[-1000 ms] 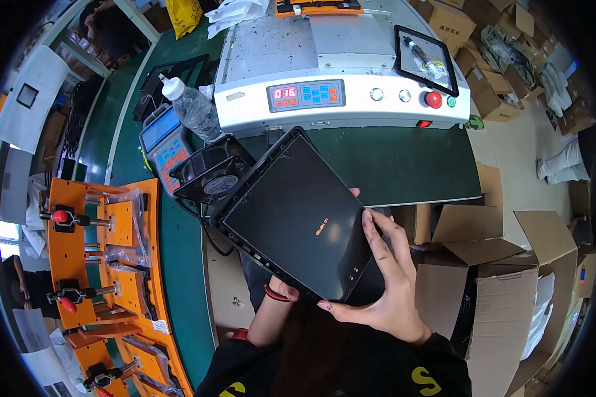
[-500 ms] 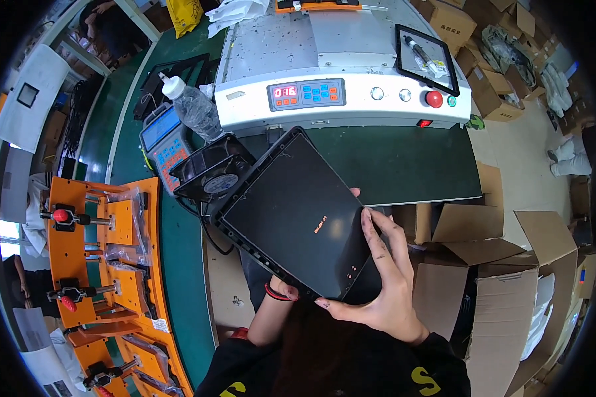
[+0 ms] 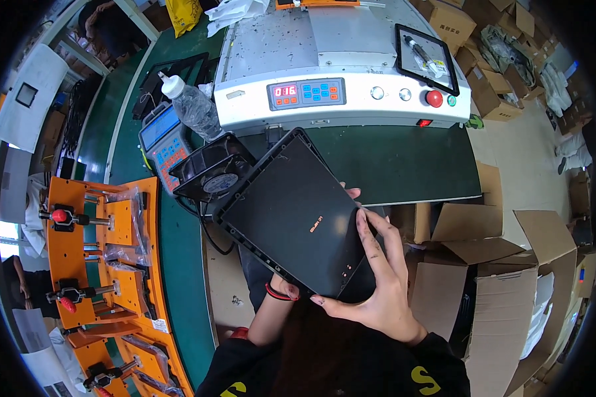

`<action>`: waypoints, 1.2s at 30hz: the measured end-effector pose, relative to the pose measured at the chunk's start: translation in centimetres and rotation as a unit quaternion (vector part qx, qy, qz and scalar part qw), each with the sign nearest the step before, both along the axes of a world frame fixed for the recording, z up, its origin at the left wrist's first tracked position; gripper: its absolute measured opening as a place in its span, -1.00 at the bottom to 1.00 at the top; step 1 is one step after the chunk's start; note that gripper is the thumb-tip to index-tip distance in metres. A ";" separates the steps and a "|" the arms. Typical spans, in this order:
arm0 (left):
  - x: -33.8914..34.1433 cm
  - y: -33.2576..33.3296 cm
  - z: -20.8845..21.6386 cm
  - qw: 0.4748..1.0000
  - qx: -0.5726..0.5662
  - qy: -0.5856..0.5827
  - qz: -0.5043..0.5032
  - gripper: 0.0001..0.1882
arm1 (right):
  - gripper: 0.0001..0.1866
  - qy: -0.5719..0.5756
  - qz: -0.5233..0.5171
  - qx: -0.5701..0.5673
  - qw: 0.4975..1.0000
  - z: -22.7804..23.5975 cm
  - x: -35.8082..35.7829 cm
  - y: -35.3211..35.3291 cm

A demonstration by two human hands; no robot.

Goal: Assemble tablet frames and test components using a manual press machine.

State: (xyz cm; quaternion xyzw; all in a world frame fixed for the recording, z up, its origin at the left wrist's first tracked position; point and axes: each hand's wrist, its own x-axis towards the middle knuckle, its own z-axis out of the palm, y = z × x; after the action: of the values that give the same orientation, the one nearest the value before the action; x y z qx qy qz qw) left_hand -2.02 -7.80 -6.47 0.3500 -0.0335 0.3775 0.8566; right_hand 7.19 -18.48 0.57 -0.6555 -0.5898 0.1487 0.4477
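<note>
Right hand [image 3: 377, 278] lies spread flat over the lower right corner of a large black panel [image 3: 291, 212], fingers extended along its face and thumb curled under the near edge, so it holds the panel from that side. Most of the left hand is hidden beneath the panel; only the wrist with a red band [image 3: 279, 291] shows, and I cannot tell how its fingers grip, though it seems to bear the panel from below.

As a judgement, the panel is in mid-handling: lifted clear, tilted with its far corner toward the white machine [image 3: 338, 73], and not yet set on anything. It hangs above the dark green counter [image 3: 404, 162] edge, just beside a black fan [image 3: 212, 175], with open cardboard boxes [image 3: 510, 264] near on the right.
</note>
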 end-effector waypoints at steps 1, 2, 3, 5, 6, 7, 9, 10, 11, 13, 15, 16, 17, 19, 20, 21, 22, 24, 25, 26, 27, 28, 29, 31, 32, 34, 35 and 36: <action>0.0 0.0 -0.3 1.000 0.000 -0.001 0.000 -0.39 | 0.08 -0.001 0.000 0.000 1.000 0.1 0.0 0.0; -0.1 0.0 -0.7 0.999 -0.047 -0.007 -0.016 -0.38 | 0.08 -0.004 -0.002 -0.004 1.000 0.1 -0.1 0.0; -0.1 -0.1 -0.9 0.995 -0.093 -0.013 -0.032 -0.37 | 0.07 -0.007 -0.005 -0.007 1.000 0.2 -0.1 0.0; 0.4 -0.2 -0.3 0.997 -0.057 -0.046 -0.021 -0.36 | 0.07 -0.008 -0.009 -0.006 1.000 0.1 -0.3 0.1; 0.6 -0.3 0.1 0.997 -0.021 -0.079 -0.011 -0.35 | 0.06 -0.009 -0.014 -0.004 1.000 0.0 -0.4 0.2; 0.8 -0.4 0.4 0.996 -0.022 -0.080 -0.010 -0.35 | 0.06 -0.010 -0.014 -0.005 1.000 0.1 -0.6 0.3; 1.0 -0.6 0.7 0.995 0.054 -0.071 0.039 -0.14 | 0.02 -0.064 -0.050 -0.020 0.996 0.3 -1.1 0.6; 1.1 -0.8 0.7 0.995 0.053 -0.073 0.038 -0.14 | 0.02 -0.067 -0.052 -0.021 0.996 0.5 -1.4 0.7; 1.0 -1.1 0.6 0.998 0.000 -0.063 0.023 0.05 | 0.00 -0.112 -0.070 -0.029 0.991 0.6 -1.8 0.8; 0.6 -1.5 0.3 0.994 -0.107 -0.037 0.001 0.42 | -0.10 -0.158 -0.081 -0.057 0.982 1.0 -2.6 1.0; 0.1 -1.2 0.1 0.992 -0.110 -0.057 0.001 0.44 | -0.16 -0.153 -0.048 -0.050 0.986 1.4 -2.5 1.1; 0.0 -1.0 0.0 0.991 -0.111 -0.079 -0.007 0.46 | -0.21 -0.151 -0.023 -0.042 0.987 1.5 -2.3 1.0; 0.2 -1.0 -0.6 0.984 -0.099 -0.147 -0.002 0.31 | -0.31 -0.154 -0.019 -0.026 0.988 1.4 -2.1 0.9; 0.0 -0.7 -1.0 0.983 -0.088 -0.161 -0.027 0.31 | -0.44 -0.188 0.037 -0.019 0.981 1.1 -1.4 0.7; 0.0 -0.6 -1.1 0.980 -0.076 -0.174 -0.058 0.31 | -0.47 -0.203 0.075 -0.016 0.976 0.4 -1.1 0.6; 0.0 -0.5 -0.7 0.984 -0.070 -0.159 -0.046 0.33 | -0.49 -0.222 0.085 -0.018 0.971 0.0 -1.3 0.5; -0.1 -0.4 -0.4 0.984 -0.069 -0.160 -0.045 0.33 | -0.49 -0.223 0.086 -0.017 0.971 0.0 -1.3 0.7; 0.1 -0.2 0.3 0.996 -0.029 -0.085 -0.007 0.27 | -0.51 -0.247 0.099 -0.052 0.963 0.3 -1.0 1.2; 0.0 -0.5 -0.4 0.992 -0.028 -0.127 -0.005 0.17 | -0.52 -0.249 0.113 -0.067 0.960 0.8 -0.8 1.9; -0.8 -0.2 -1.5 0.977 -0.118 -0.138 -0.114 0.23 | -0.51 -0.259 0.117 -0.056 0.957 0.8 -0.6 2.6; -0.8 -0.4 -2.1 0.978 -0.116 -0.138 -0.109 0.23 | -0.50 -0.268 0.114 -0.042 0.956 1.1 -0.4 3.5; -0.8 -0.6 -2.8 0.976 -0.147 -0.121 -0.106 0.25 | -0.48 -0.279 0.110 -0.028 0.954 1.3 -0.3 4.5; -0.9 -0.8 -3.4 0.973 -0.178 -0.104 -0.099 0.26 | -0.48 -0.280 0.114 -0.023 0.953 1.4 -0.2 5.2; -1.8 -1.5 -4.3 0.966 -0.237 -0.075 -0.067 0.30 | -0.46 -0.275 0.130 0.001 0.953 1.5 -0.5 6.5; -2.4 -1.6 -4.6 0.962 -0.264 -0.063 -0.042 0.32 | -0.46 -0.274 0.153 0.014 0.949 1.7 -0.9 6.7; -4.0 -2.1 -4.5 0.946 -0.318 -0.051 0.027 0.36 | -0.47 -0.228 0.241 -0.001 0.944 2.1 -1.8 5.9; -5.3 -2.6 -3.7 0.934 -0.342 -0.054 0.081 0.38 | -0.48 -0.227 0.302 0.005 0.926 2.5 -2.4 5.2; -4.5 -2.5 1.2 0.984 -0.095 -0.088 0.125 0.38 | -0.50 -0.204 0.337 0.004 0.919 1.6 -2.1 4.5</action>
State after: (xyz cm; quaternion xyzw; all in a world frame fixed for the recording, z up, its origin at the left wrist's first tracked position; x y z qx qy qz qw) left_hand -6.54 -10.27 -5.24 0.2340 -0.0289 0.5124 0.8257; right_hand 5.12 -14.02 2.18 -0.4322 -0.8550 0.1511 0.2434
